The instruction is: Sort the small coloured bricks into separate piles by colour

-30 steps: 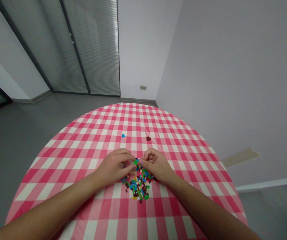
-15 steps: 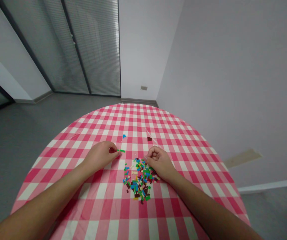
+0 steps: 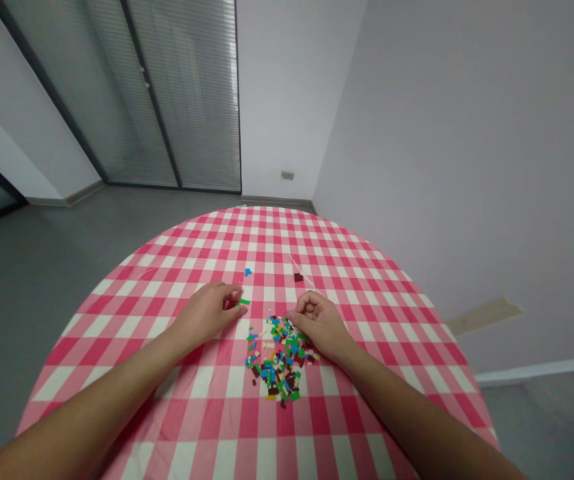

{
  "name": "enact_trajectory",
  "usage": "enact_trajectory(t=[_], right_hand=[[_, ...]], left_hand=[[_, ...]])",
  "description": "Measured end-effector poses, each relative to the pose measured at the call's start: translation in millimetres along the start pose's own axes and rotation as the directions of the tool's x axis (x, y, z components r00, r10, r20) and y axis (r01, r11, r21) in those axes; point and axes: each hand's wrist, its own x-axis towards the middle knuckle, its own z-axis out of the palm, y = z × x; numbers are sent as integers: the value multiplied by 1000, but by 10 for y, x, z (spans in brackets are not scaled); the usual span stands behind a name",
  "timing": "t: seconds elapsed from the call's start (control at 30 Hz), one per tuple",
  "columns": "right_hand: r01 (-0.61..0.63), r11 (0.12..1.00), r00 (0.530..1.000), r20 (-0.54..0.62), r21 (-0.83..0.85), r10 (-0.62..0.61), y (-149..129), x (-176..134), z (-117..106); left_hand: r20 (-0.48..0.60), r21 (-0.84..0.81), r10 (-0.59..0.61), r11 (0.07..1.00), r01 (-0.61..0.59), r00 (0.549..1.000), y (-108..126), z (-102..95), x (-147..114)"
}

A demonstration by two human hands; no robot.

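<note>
A loose pile of small building bricks (image 3: 281,363) in green, blue, brown, yellow and cream lies on the checked tablecloth. My left hand (image 3: 214,308) is left of the pile, thumb and fingers apart around a few green bricks (image 3: 243,302) lying on the cloth. At the pile's upper right edge, my right hand (image 3: 319,323) has its fingers curled and the thumb pressed to the index finger. Whatever is in that pinch is too small to make out. Farther back lie a blue brick cluster (image 3: 248,272) and a dark brown brick cluster (image 3: 299,277).
The round table wears a red and white checked cloth (image 3: 177,433). Beyond its far edge stand a glass partition with blinds (image 3: 201,100) and a white wall with a socket (image 3: 287,175). Another wall (image 3: 467,167) rises on the right.
My left thumb and fingers have parted from their pinch at the green bricks, which stay on the cloth. My right hand has hardly moved.
</note>
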Motion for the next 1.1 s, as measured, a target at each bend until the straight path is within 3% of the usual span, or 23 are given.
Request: enact_trajectory(t=[0.2, 0.4, 0.83, 0.97, 1.1], right_hand=[[4, 1000, 1000, 0, -4, -4, 10, 3, 1], [9, 1000, 1000, -5, -5, -9, -2, 1, 2], [2, 1000, 1000, -10, -15, -2, -14, 10, -13], [27, 992, 999, -41, -126, -32, -28, 33, -63], [114, 916, 987, -65, -384, -150, -35, 58, -147]], left_hand=[[-28, -49, 147, 988, -149, 989, 41, 140, 2], [-6, -123, 233, 965, -232, 972, -18, 161, 39], [64, -126, 251, 962, -242, 966, -56, 75, 41], [90, -137, 230, 967, -217, 969, -94, 54, 45], [80, -152, 225, 966, -211, 971, -132, 63, 38]])
